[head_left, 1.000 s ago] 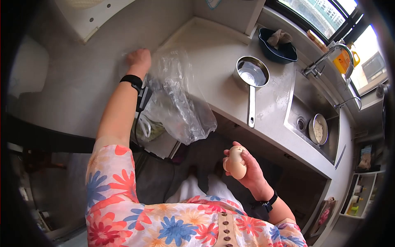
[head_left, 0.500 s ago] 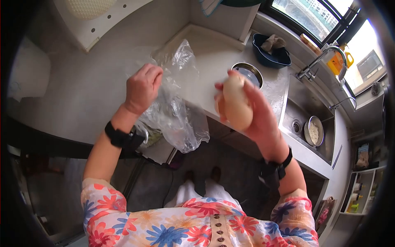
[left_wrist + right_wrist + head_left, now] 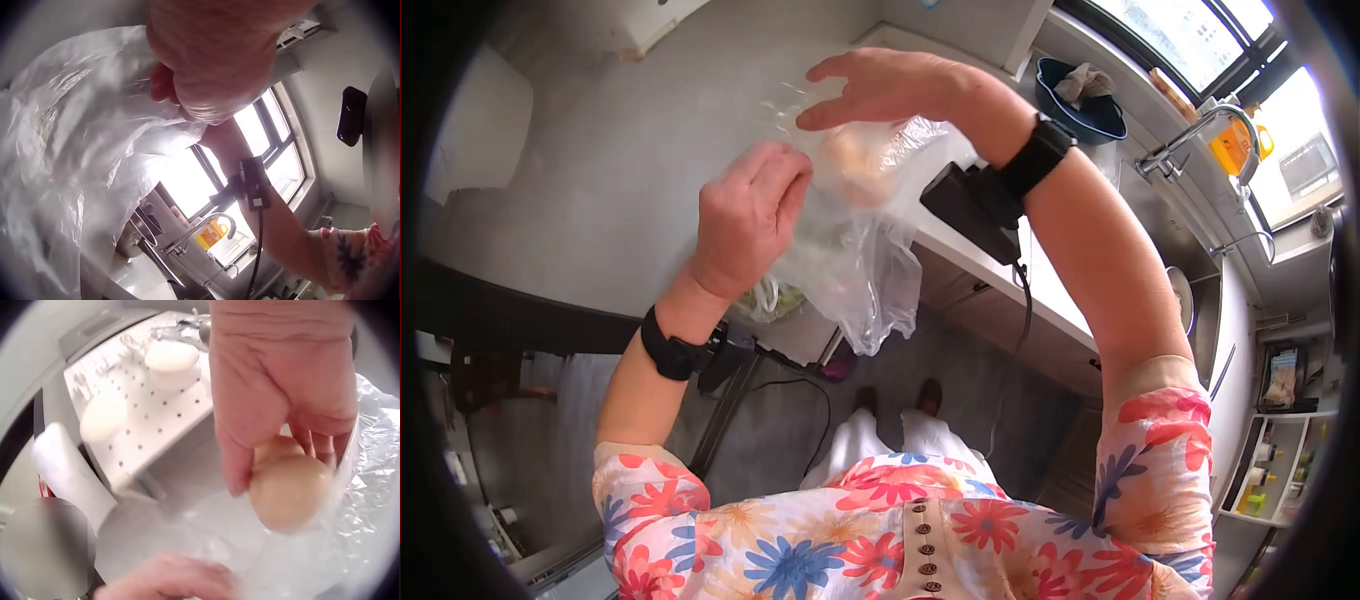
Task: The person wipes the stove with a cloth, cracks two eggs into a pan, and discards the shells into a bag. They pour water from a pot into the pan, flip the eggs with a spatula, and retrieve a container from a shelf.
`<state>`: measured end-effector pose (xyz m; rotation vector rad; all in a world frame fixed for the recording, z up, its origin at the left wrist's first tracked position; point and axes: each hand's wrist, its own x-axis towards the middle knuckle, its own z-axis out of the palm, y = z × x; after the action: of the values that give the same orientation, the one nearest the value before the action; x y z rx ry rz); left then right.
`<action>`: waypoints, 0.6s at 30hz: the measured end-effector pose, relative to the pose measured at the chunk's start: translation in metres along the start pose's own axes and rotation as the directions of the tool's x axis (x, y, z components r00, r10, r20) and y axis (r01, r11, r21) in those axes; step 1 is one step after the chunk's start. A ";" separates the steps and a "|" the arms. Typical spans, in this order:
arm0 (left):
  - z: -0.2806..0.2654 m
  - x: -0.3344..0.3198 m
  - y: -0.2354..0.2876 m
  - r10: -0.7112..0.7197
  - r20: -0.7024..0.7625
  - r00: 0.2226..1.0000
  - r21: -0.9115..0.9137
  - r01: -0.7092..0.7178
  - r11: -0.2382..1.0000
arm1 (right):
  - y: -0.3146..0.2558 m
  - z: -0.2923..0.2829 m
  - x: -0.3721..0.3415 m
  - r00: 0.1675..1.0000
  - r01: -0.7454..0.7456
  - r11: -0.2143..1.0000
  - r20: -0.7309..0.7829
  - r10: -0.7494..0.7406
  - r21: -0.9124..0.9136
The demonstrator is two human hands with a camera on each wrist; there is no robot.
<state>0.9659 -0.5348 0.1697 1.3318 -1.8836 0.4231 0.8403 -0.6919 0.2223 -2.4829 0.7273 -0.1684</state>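
Observation:
My left hand [image 3: 750,220] pinches the rim of a clear plastic bag [image 3: 870,270], which hangs down over the counter's edge. From the right, my right hand [image 3: 900,90] reaches over the bag's mouth, a finger and the thumb stretched toward the left in the head view. Below it, brown eggs [image 3: 860,165] show blurred through the plastic. The right wrist view shows two eggs [image 3: 290,494] between the thumb and the curled fingers, low in the hand. In the left wrist view the crinkled bag [image 3: 75,144] fills the left side.
A dark blue basin [image 3: 1080,100] with a cloth stands at the back, near the tap [image 3: 1200,140] and sink. A metal bowl [image 3: 1182,300] sits in the sink, partly behind the right arm. The saucepan [image 3: 134,234] shows in the left wrist view. Cables hang from both wrist cameras.
My right hand has carried the eggs up from beside the body and across to the left, over the bag's mouth. The left hand has come nearer and stays at the bag's rim.

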 end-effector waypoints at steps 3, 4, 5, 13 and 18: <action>-0.002 -0.005 -0.016 -0.040 -0.013 0.999 -0.019 0.040 0.999 | 0.001 -0.006 0.001 0.998 0.058 0.998 0.015 -0.058 -0.006; -0.002 -0.004 -0.024 -0.043 -0.014 0.999 -0.019 0.043 0.999 | 0.010 -0.008 0.003 0.976 0.145 0.984 -0.179 -0.125 0.107; -0.002 -0.001 -0.033 -0.110 -0.053 0.993 0.002 0.110 0.994 | 0.019 -0.008 0.004 0.915 0.245 0.949 -0.370 -0.159 0.200; -0.010 0.049 -0.092 -0.318 -0.300 0.899 -0.082 0.308 0.948 | 0.040 0.072 -0.049 0.959 -0.075 0.973 -0.252 0.130 0.219; 0.000 0.070 -0.111 -0.168 -0.300 0.939 -0.082 0.150 0.985 | 0.040 0.171 -0.053 0.979 -0.094 0.961 -0.152 0.137 0.260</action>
<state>1.0560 -0.6243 0.2041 1.2872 -1.5107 0.4589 0.8213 -0.6123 0.0579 -2.1958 0.8627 -0.4057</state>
